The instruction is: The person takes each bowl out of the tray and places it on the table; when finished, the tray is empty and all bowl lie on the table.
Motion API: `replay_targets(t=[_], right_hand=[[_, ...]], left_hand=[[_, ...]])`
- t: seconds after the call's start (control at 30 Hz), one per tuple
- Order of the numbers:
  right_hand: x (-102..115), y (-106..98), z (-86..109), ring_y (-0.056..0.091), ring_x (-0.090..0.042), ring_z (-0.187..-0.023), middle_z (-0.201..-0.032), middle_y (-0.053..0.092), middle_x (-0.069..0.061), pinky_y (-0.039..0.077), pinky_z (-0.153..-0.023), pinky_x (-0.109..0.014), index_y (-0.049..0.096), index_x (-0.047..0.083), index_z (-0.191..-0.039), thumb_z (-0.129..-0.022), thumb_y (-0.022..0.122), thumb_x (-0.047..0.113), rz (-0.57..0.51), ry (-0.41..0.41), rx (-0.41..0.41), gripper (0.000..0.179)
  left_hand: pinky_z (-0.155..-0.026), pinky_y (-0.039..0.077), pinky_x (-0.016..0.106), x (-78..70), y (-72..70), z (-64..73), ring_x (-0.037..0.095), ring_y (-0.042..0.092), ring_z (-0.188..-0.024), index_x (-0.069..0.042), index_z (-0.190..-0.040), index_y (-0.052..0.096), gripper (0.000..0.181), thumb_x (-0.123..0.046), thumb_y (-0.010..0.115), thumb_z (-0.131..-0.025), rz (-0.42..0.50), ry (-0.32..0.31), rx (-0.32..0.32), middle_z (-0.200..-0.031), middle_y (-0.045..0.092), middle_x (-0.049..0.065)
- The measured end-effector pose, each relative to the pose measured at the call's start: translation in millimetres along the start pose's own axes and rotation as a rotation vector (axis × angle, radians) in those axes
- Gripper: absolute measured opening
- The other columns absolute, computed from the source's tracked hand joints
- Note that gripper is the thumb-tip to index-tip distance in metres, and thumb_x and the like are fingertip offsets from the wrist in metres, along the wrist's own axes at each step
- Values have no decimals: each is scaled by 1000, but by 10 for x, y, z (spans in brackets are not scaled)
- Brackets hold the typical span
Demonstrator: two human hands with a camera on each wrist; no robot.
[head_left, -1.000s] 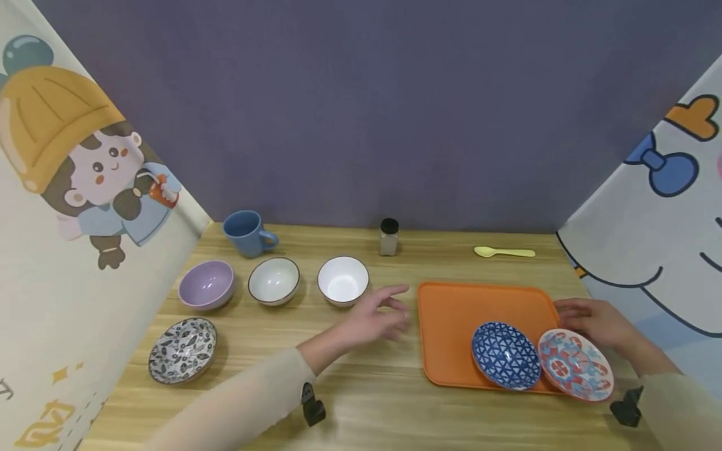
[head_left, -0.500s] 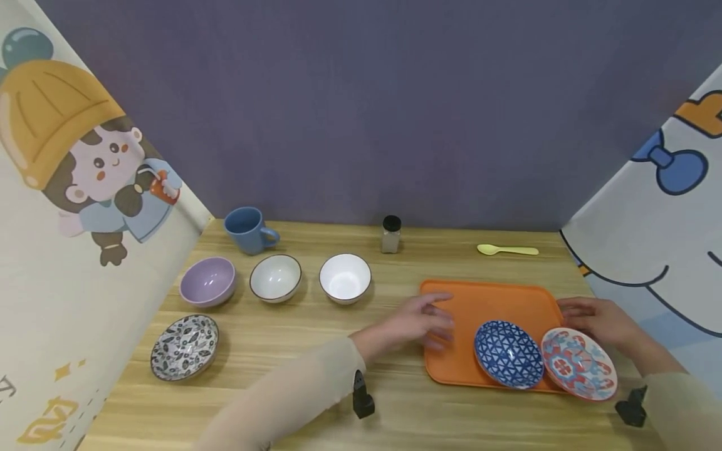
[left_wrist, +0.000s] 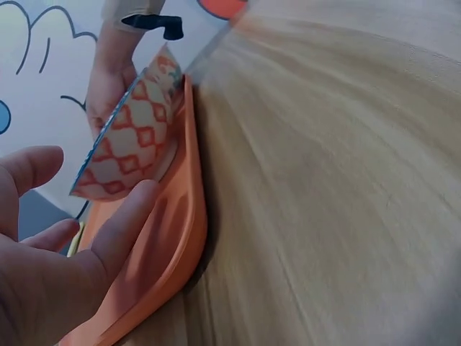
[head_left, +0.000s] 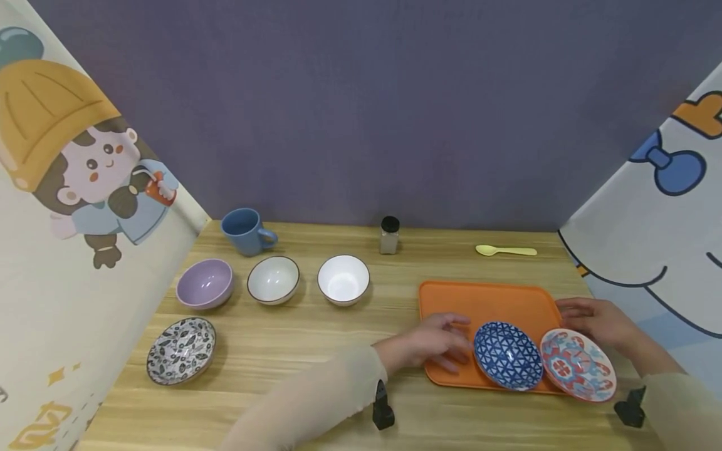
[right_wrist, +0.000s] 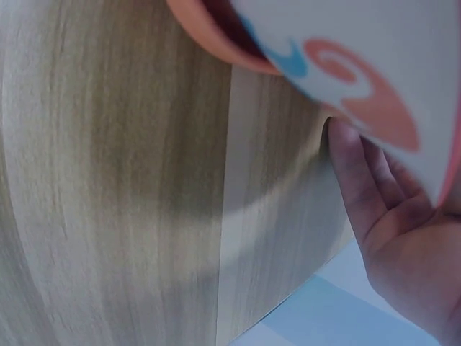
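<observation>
My left hand [head_left: 442, 342], fingers spread and holding nothing, hovers over the left part of the orange tray [head_left: 451, 300]. Its fingertips are close to the blue-and-white patterned bowl [head_left: 507, 356], whose outside shows red diamonds [left_wrist: 130, 148] in the left wrist view. Beside that bowl, a red, blue and white patterned bowl [head_left: 578, 365] leans over the tray's right front corner. My right hand [head_left: 600, 326] is at the tray's right side, against the far side of this bowl. In the right wrist view its extended fingers [right_wrist: 353, 169] reach under the bowl's flank, which hides part of the hand.
Left on the wooden table stand a purple bowl [head_left: 205, 284], two white bowls [head_left: 273, 280] with dark rims, a black-and-white leaf-patterned bowl [head_left: 182, 351] and a blue mug [head_left: 244, 232]. A black-capped jar [head_left: 389, 236] and a yellow spoon [head_left: 506, 250] lie toward the back wall.
My left hand has moved right, from the table beside the tray to over the tray near the blue-and-white bowl. The right hand and both bowls stay where they were.
</observation>
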State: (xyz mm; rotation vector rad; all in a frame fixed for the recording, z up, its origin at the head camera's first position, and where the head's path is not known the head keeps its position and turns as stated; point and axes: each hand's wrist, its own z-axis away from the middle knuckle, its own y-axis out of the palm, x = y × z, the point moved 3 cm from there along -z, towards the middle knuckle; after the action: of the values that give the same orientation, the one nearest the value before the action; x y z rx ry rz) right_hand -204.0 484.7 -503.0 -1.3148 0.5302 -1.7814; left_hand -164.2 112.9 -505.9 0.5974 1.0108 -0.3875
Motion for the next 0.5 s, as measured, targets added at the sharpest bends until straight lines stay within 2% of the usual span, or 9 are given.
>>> replay_targets(t=[0.1, 0.27, 0.5], right_hand=[[-23, 5, -5, 66, -42, -112, -127, 66, -30, 61, -78, -35, 48, -7, -147, -103, 63, 27, -2, -1, -2, 58], [-57, 22, -15, 67, -39, -110, -126, 66, -29, 57, -74, -25, 49, -7, -146, -102, 65, 26, -4, -22, -19, 57], [-62, 21, -17, 67, -40, -110, -125, 66, -29, 58, -74, -26, 49, -7, -146, -102, 65, 26, -13, -17, -21, 58]], left_hand=[[-76, 65, 57, 19, 50, -24, 36, 73, -95, -9, -146, 53, 59, 1, 70, -90, -1, -14, 8, -121, 70, 13], [-76, 65, 55, 43, 119, -59, 31, 73, -92, -12, -149, 51, 65, 3, 71, -89, 5, -24, 40, -122, 70, 12], [-74, 66, 53, 78, 168, -118, 27, 73, -89, -18, -148, 53, 68, 7, 72, -88, -4, -27, 51, -117, 70, 8]])
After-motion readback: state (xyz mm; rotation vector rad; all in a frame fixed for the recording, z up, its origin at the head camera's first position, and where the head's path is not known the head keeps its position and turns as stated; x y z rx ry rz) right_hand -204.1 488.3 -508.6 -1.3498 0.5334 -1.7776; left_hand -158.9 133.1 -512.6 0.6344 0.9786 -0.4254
